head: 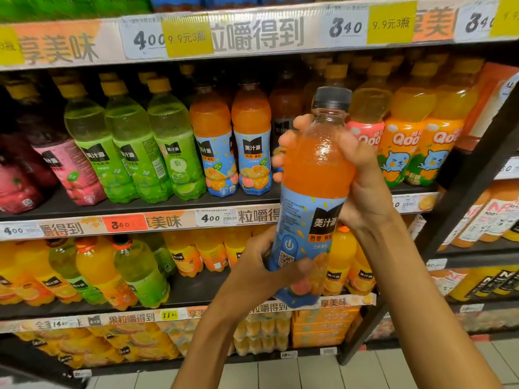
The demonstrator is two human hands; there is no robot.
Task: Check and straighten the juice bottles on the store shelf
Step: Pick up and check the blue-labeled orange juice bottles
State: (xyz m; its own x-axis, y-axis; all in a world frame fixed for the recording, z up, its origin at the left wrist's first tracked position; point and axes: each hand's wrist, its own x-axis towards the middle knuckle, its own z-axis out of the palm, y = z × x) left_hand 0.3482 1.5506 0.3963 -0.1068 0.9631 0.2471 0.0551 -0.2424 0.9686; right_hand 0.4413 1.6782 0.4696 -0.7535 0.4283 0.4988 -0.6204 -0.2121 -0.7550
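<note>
Checking step: the right hand (362, 175) grips the orange juice bottle (314, 192) high, the left hand (269, 265) grips its base (label turned sideways); next, reseat it upright on the shelf (174, 204), label outward.

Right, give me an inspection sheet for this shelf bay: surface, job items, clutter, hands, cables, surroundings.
Surface: dark middle shelf, price strips along its front edge.
Job's things: orange juice bottle, blue label, black cap, held off the shelf; two matching bottles upright on the shelf; green bottles and pink bottles in leaning rows.
Clutter: nothing seen.
Grippers: left hand grips the bottle's base; right hand grips its upper body.
Cables: nothing seen.
Surroundings: Qoo bottles at right, lower shelves stocked, tiled floor.
</note>
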